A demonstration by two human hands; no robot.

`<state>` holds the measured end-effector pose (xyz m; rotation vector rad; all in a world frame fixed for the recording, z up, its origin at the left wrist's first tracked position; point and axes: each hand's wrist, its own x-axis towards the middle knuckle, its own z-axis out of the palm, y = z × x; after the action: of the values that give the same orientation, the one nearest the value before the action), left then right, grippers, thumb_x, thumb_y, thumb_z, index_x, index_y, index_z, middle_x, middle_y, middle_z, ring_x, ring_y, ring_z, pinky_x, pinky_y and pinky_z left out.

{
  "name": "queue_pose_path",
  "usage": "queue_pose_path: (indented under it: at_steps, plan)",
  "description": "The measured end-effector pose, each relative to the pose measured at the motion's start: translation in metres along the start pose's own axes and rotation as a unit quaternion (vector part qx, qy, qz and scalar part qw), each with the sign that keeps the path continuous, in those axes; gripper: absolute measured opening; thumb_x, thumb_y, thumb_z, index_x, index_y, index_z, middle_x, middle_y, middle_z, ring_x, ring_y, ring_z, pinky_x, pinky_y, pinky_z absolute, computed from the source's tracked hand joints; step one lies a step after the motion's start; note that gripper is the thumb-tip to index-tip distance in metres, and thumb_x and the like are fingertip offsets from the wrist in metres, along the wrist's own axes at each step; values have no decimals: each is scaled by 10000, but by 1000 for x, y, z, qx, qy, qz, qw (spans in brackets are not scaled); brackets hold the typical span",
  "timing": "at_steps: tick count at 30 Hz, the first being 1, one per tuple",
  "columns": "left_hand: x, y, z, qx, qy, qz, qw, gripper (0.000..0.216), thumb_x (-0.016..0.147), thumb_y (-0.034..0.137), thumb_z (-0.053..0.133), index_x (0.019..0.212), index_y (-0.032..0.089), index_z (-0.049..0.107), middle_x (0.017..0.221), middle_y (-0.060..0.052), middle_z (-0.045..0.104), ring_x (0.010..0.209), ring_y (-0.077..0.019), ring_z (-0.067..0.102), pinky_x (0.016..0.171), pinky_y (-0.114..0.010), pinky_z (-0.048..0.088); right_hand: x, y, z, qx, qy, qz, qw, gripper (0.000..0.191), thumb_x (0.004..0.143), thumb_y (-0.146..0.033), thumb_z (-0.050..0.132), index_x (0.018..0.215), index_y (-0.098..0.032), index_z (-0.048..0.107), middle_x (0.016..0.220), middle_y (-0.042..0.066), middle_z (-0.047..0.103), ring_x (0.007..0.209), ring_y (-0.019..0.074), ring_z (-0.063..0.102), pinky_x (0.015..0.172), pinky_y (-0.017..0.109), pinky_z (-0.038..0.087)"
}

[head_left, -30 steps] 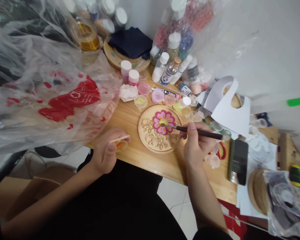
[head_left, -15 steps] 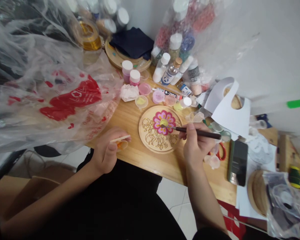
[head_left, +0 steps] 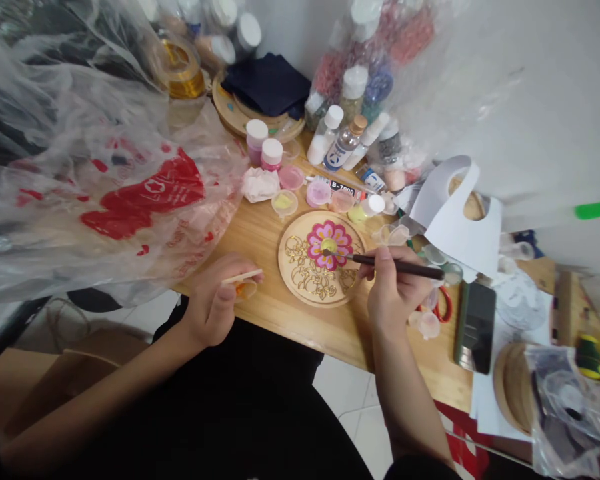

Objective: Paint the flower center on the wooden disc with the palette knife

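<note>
My right hand (head_left: 397, 287) pinches the dark handle of a small palette knife (head_left: 405, 265), whose thin metal end rests at the yellow centre of a pink flower (head_left: 329, 245). That flower is part of a round wooden board (head_left: 300, 293), where gold wire outlines (head_left: 313, 277) curl across the pale surface. Left of the board, my left hand (head_left: 215, 307) is closed around a small clear cup (head_left: 247, 291) with something orange inside. A flat wooden stick (head_left: 241, 277) lies across the top of that cup, by my thumb.
Behind the board stand open paint cups (head_left: 319, 193), a glue tube (head_left: 341, 187) and several bottles (head_left: 339, 150). A plastic bag (head_left: 150, 193) covers the left side. On the right lie red-handled scissors (head_left: 445, 305), a phone (head_left: 476, 327) and a wooden ring (head_left: 513, 387).
The whole view has shifted slightly. Both hands keep their holds, and the palette knife's tip stays at the flower's yellow centre.
</note>
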<state>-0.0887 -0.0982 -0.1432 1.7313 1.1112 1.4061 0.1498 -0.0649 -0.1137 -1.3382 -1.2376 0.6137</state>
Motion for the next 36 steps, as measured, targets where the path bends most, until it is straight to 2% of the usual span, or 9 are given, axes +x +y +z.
queue_pose_path:
  at_steps: [14, 26, 32, 36]
  plan:
    - [0, 0, -1, 2, -1, -5, 1000, 526, 1041, 534, 308, 917, 224, 716, 785, -72, 697, 715, -219, 649, 623, -369, 524, 0, 1, 0, -23, -6, 7, 1000, 304, 916, -415, 639, 707, -195, 619, 521, -47, 580, 445, 89, 527, 441, 238, 394]
    - [-2, 0, -1, 9, -9, -24, 1000, 494, 1036, 542, 311, 930, 251, 695, 803, -68, 700, 737, -231, 653, 647, -385, 530, -2, 3, -2, -39, -7, -7, 999, 271, 914, -391, 647, 725, -197, 643, 567, -47, 598, 495, 100, 565, 499, 257, 448]
    - [0, 0, -1, 13, 2, 3, 1000, 493, 1033, 520, 312, 920, 246, 706, 777, -79, 698, 709, -234, 652, 617, -380, 517, -2, 4, -3, -36, -8, 1, 999, 236, 915, -376, 646, 761, -198, 666, 600, -36, 625, 556, 122, 629, 528, 272, 461]
    - [1, 0, 0, 10, 5, -6, 1000, 510, 1025, 556, 319, 910, 247, 707, 770, -83, 698, 703, -235, 652, 613, -383, 522, -2, 6, -4, -34, -7, 2, 999, 236, 913, -359, 651, 739, -200, 668, 587, -44, 614, 522, 102, 588, 528, 267, 455]
